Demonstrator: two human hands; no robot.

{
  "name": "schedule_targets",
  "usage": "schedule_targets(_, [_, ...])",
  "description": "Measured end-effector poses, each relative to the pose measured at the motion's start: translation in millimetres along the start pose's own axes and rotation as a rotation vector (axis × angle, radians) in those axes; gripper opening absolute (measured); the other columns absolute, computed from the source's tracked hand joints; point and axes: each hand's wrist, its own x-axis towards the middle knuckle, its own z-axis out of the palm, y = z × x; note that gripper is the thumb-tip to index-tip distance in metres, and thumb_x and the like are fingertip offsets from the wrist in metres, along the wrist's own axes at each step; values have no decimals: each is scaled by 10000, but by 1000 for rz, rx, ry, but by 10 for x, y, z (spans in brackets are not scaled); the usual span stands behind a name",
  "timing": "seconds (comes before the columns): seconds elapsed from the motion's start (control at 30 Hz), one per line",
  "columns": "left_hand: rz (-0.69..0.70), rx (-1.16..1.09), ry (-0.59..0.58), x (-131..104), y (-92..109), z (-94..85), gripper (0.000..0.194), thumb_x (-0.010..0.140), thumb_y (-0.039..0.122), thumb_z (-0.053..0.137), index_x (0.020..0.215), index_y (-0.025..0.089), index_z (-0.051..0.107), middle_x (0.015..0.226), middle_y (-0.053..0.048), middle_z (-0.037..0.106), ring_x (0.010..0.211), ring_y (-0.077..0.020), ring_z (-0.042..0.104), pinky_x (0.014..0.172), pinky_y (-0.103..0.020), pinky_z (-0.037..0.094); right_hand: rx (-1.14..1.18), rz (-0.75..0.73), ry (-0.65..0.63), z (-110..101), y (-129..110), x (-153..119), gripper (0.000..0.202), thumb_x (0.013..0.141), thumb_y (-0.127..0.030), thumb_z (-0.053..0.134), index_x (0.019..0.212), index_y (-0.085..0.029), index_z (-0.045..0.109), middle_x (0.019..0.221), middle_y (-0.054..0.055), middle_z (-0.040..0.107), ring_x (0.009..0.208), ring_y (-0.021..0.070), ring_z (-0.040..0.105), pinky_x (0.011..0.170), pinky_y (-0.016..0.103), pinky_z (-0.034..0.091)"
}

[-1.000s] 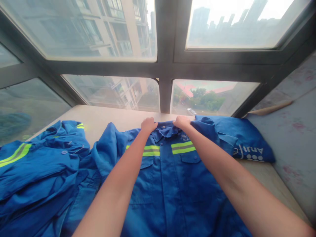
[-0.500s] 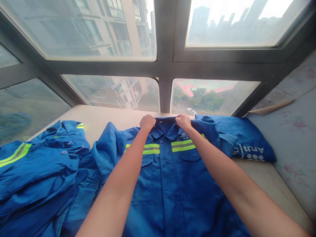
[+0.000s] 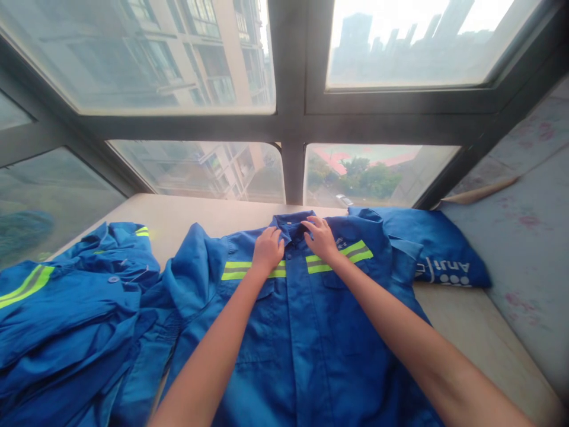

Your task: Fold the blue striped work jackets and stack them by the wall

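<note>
A blue work jacket (image 3: 306, 332) lies front side up before me, its collar toward the window and yellow-green reflective strips across the chest. My left hand (image 3: 268, 249) rests on the jacket just below the left side of the collar, fingers apart. On the other side of the collar (image 3: 293, 220), my right hand (image 3: 320, 238) is spread, with its fingertips at the collar's edge. Neither hand grips the cloth. The buttoned front runs down between my two forearms.
Crumpled blue workwear (image 3: 75, 320) with reflective strips lies at left. A folded blue garment (image 3: 444, 249) with white lettering sits at right, against a flowered wall (image 3: 528, 267). The pale sill (image 3: 195, 207) ends at a grey-framed window (image 3: 291, 107).
Both hands have let go of the collar, opened, and come down slightly toward me onto the upper front of the jacket. The collar lies lower and flatter.
</note>
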Motion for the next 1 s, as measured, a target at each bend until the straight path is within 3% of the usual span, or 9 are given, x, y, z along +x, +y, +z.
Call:
schedule_targets(0.1, [94, 105, -52, -199, -7, 105, 411, 929, 269, 448, 1304, 147, 564, 1432, -151, 520, 1351, -271, 438, 1134, -437, 330, -56, -76, -86, -19, 18, -61, 428, 846, -122, 512, 1245, -208, 640, 1142, 88, 637, 1103, 234, 525, 987, 340, 399])
schedule_targets(0.2, [83, 155, -81, -259, -17, 159, 441, 940, 277, 434, 1363, 193, 525, 1497, -119, 459, 1388, -269, 395, 1142, -452, 310, -33, -106, -201, -92, 76, -69, 341, 843, -80, 478, 1011, -223, 739, 1066, 74, 646, 1074, 212, 530, 980, 314, 403])
schedule_targets(0.27, [79, 154, -88, -264, -18, 171, 448, 940, 282, 436, 1376, 216, 517, 1516, -103, 436, 1409, -269, 366, 1146, -457, 302, 111, 49, -233, -132, 104, -70, 289, 817, -73, 512, 902, -213, 750, 1065, 75, 651, 1096, 208, 531, 1000, 305, 402])
schedule_targets(0.37, [52, 84, -27, -268, -26, 166, 445, 934, 303, 454, 1363, 214, 533, 1530, -112, 412, 1434, -283, 323, 1145, -466, 308, 383, 461, -138, -137, 97, -61, 204, 817, -105, 545, 893, -177, 721, 1022, 87, 661, 1070, 209, 576, 979, 318, 449])
schedule_targets(0.47, [-137, -69, 51, -235, -69, 126, 432, 953, 338, 425, 1338, 183, 546, 1476, -125, 481, 1374, -248, 422, 1125, -395, 352, 527, 675, -105, -82, 31, -21, 184, 901, -217, 515, 946, -126, 668, 830, 91, 662, 836, 196, 662, 782, 321, 556])
schedule_targets(0.57, [-362, -152, 40, -69, -155, 43, 435, 979, 339, 345, 1300, 136, 557, 1255, -142, 659, 1155, -216, 619, 991, -329, 470, 681, 797, -134, -19, -59, 49, 154, 890, -265, 581, 887, -118, 627, 688, 60, 635, 654, 170, 668, 626, 284, 579])
schedule_targets(0.7, [-458, -138, -9, 368, -274, -92, 423, 919, 319, 450, 1268, 117, 577, 1076, -153, 731, 1064, -270, 667, 903, -359, 505, 810, 864, -102, 36, -141, 155, 82, 804, -117, 624, 867, -156, 590, 657, 17, 625, 658, 150, 677, 616, 245, 582])
schedule_targets(0.87, [-404, -146, -113, 844, -362, -214, 361, 778, 170, 562, 1119, 163, 683, 1143, -136, 716, 1138, -258, 626, 969, -335, 451, 850, 799, -23, 115, -80, 178, 152, 772, -72, 556, 878, -175, 592, 677, -8, 642, 678, 136, 677, 639, 226, 573])
schedule_targets(1.0, [-337, -228, -301, 939, -456, -319, 142, 644, 197, 684, 772, 175, 741, 826, -75, 757, 889, -243, 686, 818, -292, 499, 747, 735, 37, 178, 89, 98, 188, 721, -109, 565, 889, -155, 634, 685, 12, 664, 695, 182, 677, 658, 275, 564])
